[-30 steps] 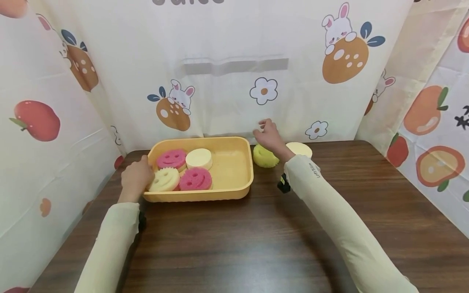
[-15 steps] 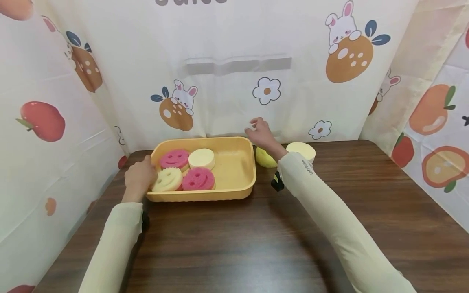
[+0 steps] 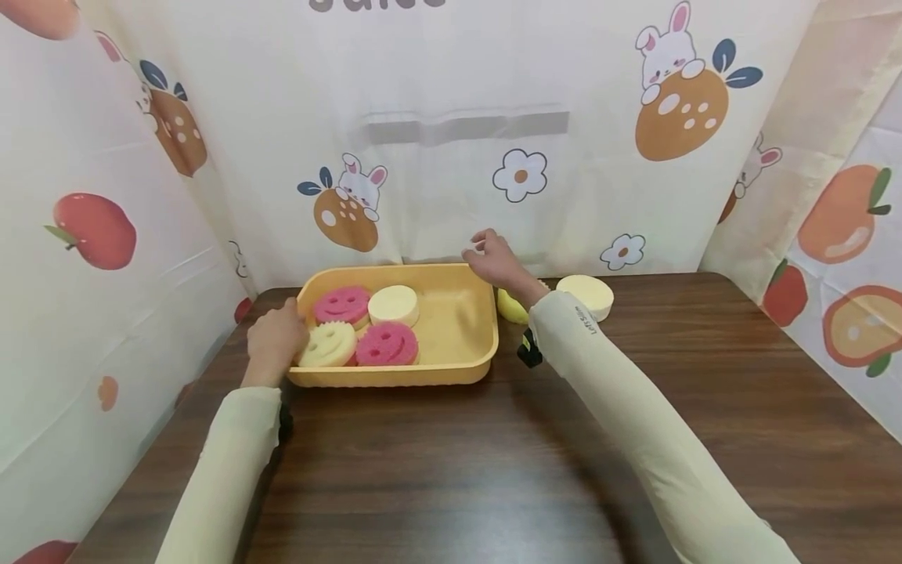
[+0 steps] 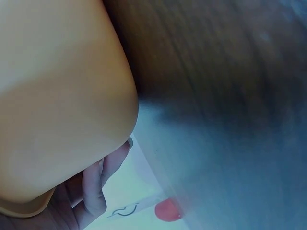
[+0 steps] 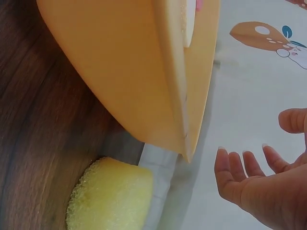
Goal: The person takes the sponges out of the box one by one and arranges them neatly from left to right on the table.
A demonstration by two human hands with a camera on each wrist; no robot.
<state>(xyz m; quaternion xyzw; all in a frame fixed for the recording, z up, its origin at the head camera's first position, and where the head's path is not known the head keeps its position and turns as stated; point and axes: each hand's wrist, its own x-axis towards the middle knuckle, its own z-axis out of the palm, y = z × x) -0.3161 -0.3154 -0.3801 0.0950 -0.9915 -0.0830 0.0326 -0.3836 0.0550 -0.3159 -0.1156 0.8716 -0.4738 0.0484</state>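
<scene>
The left hand [image 3: 275, 337] grips the left end of the tray [image 3: 456, 341] on the bench [image 3: 409, 470]. Inside lie a cream sponge [image 3: 329, 345], rear pink sponge [image 3: 341, 305], front pink sponge [image 3: 387, 345] and pale disc [image 3: 393, 303]. The right hand [image 3: 493, 260], empty, fingers loosely bent, hovers near the rear right corner. Beyond are a yellow sponge [image 3: 512, 311], partly hidden, and a cream disc [image 3: 587, 292].

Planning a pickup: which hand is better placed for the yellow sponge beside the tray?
Probably the right hand: it's empty and near the yellow sponge, while the left hand holds the tray at its opposite end.
</scene>
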